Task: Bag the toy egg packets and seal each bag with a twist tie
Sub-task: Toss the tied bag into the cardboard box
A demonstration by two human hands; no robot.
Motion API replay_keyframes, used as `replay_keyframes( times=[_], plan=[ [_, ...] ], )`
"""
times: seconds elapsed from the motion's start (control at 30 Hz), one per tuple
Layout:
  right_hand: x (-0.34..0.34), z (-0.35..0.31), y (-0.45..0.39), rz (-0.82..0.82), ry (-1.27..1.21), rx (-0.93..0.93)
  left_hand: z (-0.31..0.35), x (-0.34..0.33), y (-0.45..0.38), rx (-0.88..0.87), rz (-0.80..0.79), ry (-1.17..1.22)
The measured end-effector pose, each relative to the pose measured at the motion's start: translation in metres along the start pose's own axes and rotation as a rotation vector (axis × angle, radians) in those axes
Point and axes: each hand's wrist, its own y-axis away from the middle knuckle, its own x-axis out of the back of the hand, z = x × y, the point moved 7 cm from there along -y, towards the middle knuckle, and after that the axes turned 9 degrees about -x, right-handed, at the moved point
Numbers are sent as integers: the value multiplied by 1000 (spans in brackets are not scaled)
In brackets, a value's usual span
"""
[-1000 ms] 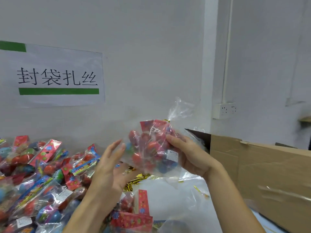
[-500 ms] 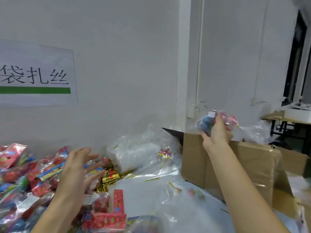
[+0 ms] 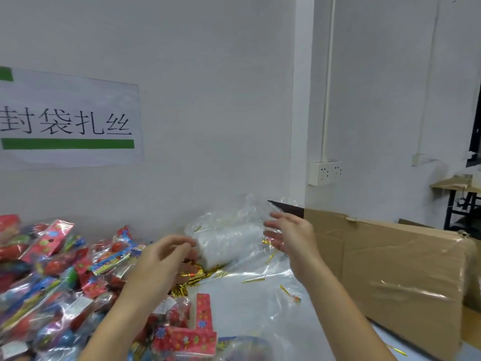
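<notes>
A heap of toy egg packets [image 3: 52, 272] with red and blue header cards fills the left of the table. A stack of clear plastic bags [image 3: 229, 241] lies against the wall in the middle. Gold twist ties [image 3: 197, 277] lie in a bundle beneath that stack, with a few loose ones scattered to the right. My left hand [image 3: 161, 259] hovers just left of the bag stack, fingers curled and apart, holding nothing. My right hand [image 3: 291, 238] is at the stack's right edge, fingers spread, empty.
A large cardboard box [image 3: 390, 277] with taped flaps stands at the right, beside the table. A paper sign with a green bar [image 3: 67, 121] hangs on the wall. A wall socket [image 3: 325, 172] is behind the box. A loose clear sheet [image 3: 260, 303] covers the table.
My right hand carried the sealed bag of eggs right over the cardboard box, let it go, and has come back empty to the bag stack. My left hand moved toward the stack.
</notes>
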Motion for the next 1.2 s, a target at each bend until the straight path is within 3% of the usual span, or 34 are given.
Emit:
replay_keyframes(
  times=[0.1, 0.2, 0.47, 0.57, 0.77, 0.93, 1.03, 1.2],
  plan=[
    [-37, 31, 10, -276, 526, 79, -8, -10, 3, -49, -239, -304],
    [-48, 60, 18, -381, 822, 172, -21, -16, 10, -34, -427, -528],
    [-4, 81, 0, -222, 1086, 261, -32, -33, 13, -43, -518, -520],
    [-4, 94, 1, -276, 1182, 226, -40, -42, 19, 5, -604, -537],
    [-32, 132, 19, -539, 1416, 131, -41, -65, 37, 54, -825, -622],
    [-33, 142, 13, -537, 1505, 165, -50, -90, 57, 148, -1019, -717],
    [-27, 149, 3, -520, 1520, 148, -57, -91, 59, 142, -1036, -857],
    [-12, 149, -13, -448, 1438, 137, -60, -79, 53, 139, -967, -876]
  ],
)
